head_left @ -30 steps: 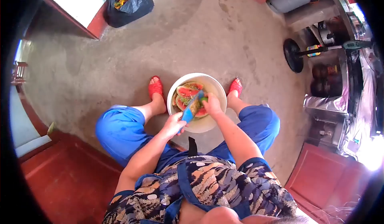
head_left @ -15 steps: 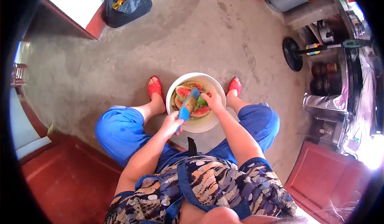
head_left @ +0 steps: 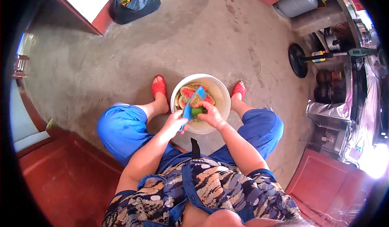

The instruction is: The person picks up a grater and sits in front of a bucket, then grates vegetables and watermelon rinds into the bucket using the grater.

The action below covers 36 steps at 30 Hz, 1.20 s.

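Observation:
My left hand [head_left: 173,121] is closed around the handle of a blue knife [head_left: 199,94], whose broad blade slants up over the white bucket [head_left: 221,90]. In my right hand [head_left: 211,116], the fingers are curled round a bright green chunk [head_left: 197,112] beside the blade. Its exact kind is unclear. Below both hands, pieces of watermelon [head_left: 187,92] with red flesh and pale rind lie in the bucket, partly covered by the knife and my fingers. The bucket stands on the floor between my feet.
Red sandals [head_left: 159,86] are on my feet, either side of the bucket. Ahead left sits a black plastic bag [head_left: 135,8]. To the right are a grey gas cylinder [head_left: 298,2], a stand fan's round base [head_left: 298,61] and shelves with dark pots [head_left: 328,87].
My right hand has drawn back towards me and turned, bringing the green chunk closer to the knife's handle end. The knife has shifted slightly, still in my left hand.

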Each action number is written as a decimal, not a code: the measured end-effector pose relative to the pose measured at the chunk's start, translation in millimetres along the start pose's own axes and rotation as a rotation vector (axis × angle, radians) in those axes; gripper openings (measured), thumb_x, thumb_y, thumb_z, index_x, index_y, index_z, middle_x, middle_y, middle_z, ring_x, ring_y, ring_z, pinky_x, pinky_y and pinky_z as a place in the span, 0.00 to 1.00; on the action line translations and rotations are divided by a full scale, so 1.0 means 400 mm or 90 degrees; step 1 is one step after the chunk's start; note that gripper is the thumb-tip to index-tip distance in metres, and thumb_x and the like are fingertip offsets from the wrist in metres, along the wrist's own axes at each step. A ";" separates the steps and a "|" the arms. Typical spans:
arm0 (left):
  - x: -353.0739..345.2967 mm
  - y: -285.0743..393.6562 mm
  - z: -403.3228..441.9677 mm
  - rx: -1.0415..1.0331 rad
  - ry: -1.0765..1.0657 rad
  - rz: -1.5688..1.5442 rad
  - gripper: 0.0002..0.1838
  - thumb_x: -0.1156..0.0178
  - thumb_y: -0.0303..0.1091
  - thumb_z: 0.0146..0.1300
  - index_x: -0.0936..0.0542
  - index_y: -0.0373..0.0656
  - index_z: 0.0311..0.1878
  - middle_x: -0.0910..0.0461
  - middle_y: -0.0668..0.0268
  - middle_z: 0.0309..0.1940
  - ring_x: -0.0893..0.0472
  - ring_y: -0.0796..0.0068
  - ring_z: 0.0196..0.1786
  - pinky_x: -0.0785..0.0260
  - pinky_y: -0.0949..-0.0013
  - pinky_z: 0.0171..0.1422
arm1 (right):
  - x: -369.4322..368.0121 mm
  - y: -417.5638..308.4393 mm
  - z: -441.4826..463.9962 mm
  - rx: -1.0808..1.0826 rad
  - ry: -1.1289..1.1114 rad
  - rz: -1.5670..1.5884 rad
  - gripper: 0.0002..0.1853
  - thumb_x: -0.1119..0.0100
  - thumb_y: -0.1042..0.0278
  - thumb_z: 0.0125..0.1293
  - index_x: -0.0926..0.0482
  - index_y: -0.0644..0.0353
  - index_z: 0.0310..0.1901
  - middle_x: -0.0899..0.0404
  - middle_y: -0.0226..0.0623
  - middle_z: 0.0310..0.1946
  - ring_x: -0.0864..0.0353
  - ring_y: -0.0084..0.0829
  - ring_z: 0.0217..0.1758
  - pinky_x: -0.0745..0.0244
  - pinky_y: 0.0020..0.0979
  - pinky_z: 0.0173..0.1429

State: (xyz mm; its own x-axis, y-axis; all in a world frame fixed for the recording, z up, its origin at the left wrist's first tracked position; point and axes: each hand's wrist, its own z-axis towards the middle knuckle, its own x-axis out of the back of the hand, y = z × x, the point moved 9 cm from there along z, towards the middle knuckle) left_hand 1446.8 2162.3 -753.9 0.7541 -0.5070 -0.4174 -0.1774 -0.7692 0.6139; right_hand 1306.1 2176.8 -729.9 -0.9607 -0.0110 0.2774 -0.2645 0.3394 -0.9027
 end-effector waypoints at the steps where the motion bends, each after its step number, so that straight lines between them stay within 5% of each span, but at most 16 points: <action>1: -0.002 0.004 -0.004 0.000 0.000 0.001 0.14 0.51 0.25 0.55 0.31 0.37 0.46 0.23 0.61 0.30 0.28 0.79 0.18 0.37 0.76 0.14 | 0.029 0.004 0.007 -0.009 0.033 -0.081 0.20 0.40 0.76 0.45 0.27 0.59 0.43 0.25 0.35 0.39 0.27 0.25 0.45 0.32 0.27 0.52; 5: -0.016 0.009 -0.021 0.028 -0.028 0.047 0.14 0.52 0.24 0.56 0.30 0.37 0.47 0.23 0.60 0.30 0.29 0.80 0.18 0.37 0.77 0.15 | 0.109 0.091 0.031 -0.083 0.150 -0.110 0.19 0.41 0.78 0.41 0.25 0.58 0.40 0.27 0.43 0.42 0.29 0.40 0.50 0.35 0.34 0.57; 10: 0.000 0.018 -0.009 0.011 -0.005 0.024 0.15 0.51 0.24 0.54 0.30 0.37 0.47 0.23 0.61 0.29 0.29 0.80 0.17 0.38 0.77 0.15 | -0.019 -0.076 0.000 0.072 -0.052 -0.111 0.21 0.38 0.75 0.41 0.25 0.57 0.42 0.29 0.45 0.43 0.32 0.43 0.53 0.38 0.37 0.59; 18: -0.013 0.014 -0.031 0.023 -0.042 0.120 0.12 0.52 0.24 0.57 0.29 0.38 0.45 0.24 0.62 0.31 0.30 0.82 0.19 0.38 0.78 0.17 | 0.137 0.114 0.040 -0.053 0.193 -0.221 0.21 0.41 0.74 0.44 0.25 0.62 0.44 0.23 0.44 0.41 0.24 0.37 0.45 0.30 0.32 0.51; 22: -0.001 0.007 -0.016 0.032 -0.020 0.096 0.12 0.52 0.25 0.57 0.29 0.38 0.45 0.23 0.62 0.31 0.30 0.82 0.18 0.38 0.78 0.17 | -0.001 -0.062 0.011 0.003 -0.031 -0.025 0.23 0.41 0.75 0.44 0.28 0.62 0.47 0.24 0.42 0.40 0.24 0.33 0.45 0.30 0.30 0.49; 24: -0.008 0.003 -0.010 0.034 -0.026 0.106 0.12 0.52 0.25 0.57 0.29 0.38 0.44 0.23 0.61 0.31 0.30 0.82 0.18 0.38 0.78 0.17 | -0.011 -0.047 0.013 0.081 0.024 -0.147 0.22 0.40 0.75 0.45 0.27 0.62 0.46 0.24 0.44 0.41 0.23 0.35 0.45 0.29 0.32 0.50; 27: 0.006 0.002 -0.021 0.028 0.001 0.133 0.11 0.52 0.25 0.56 0.29 0.38 0.44 0.23 0.61 0.31 0.30 0.82 0.18 0.37 0.77 0.17 | 0.084 0.102 0.035 -0.099 0.160 -0.142 0.19 0.40 0.75 0.44 0.24 0.61 0.42 0.24 0.47 0.41 0.26 0.42 0.48 0.32 0.36 0.53; 30: -0.012 0.005 -0.024 0.024 -0.035 0.127 0.11 0.52 0.25 0.56 0.29 0.38 0.44 0.24 0.62 0.31 0.30 0.82 0.18 0.37 0.78 0.17 | 0.157 0.118 0.032 -0.057 0.264 -0.287 0.20 0.40 0.71 0.45 0.24 0.61 0.44 0.23 0.46 0.39 0.23 0.41 0.44 0.29 0.33 0.50; 34: 0.001 0.007 -0.004 0.023 -0.009 0.108 0.12 0.52 0.24 0.56 0.29 0.38 0.45 0.24 0.62 0.30 0.30 0.82 0.18 0.38 0.78 0.17 | 0.017 -0.037 0.016 0.019 0.031 -0.143 0.21 0.38 0.70 0.45 0.26 0.61 0.44 0.24 0.45 0.37 0.23 0.39 0.43 0.29 0.33 0.49; 36: -0.004 0.000 0.001 0.029 -0.004 0.113 0.12 0.52 0.24 0.56 0.29 0.38 0.45 0.24 0.63 0.30 0.30 0.82 0.18 0.38 0.78 0.17 | -0.001 -0.058 0.004 0.082 0.060 -0.168 0.20 0.39 0.70 0.46 0.26 0.62 0.44 0.23 0.45 0.38 0.23 0.39 0.43 0.29 0.33 0.49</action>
State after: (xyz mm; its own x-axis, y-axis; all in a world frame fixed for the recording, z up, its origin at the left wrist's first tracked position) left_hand 1445.5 2163.1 -753.4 0.7045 -0.6385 -0.3099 -0.3359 -0.6846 0.6469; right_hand 1312.3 2167.4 -709.6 -0.8472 0.0063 0.5313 -0.5177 0.2149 -0.8281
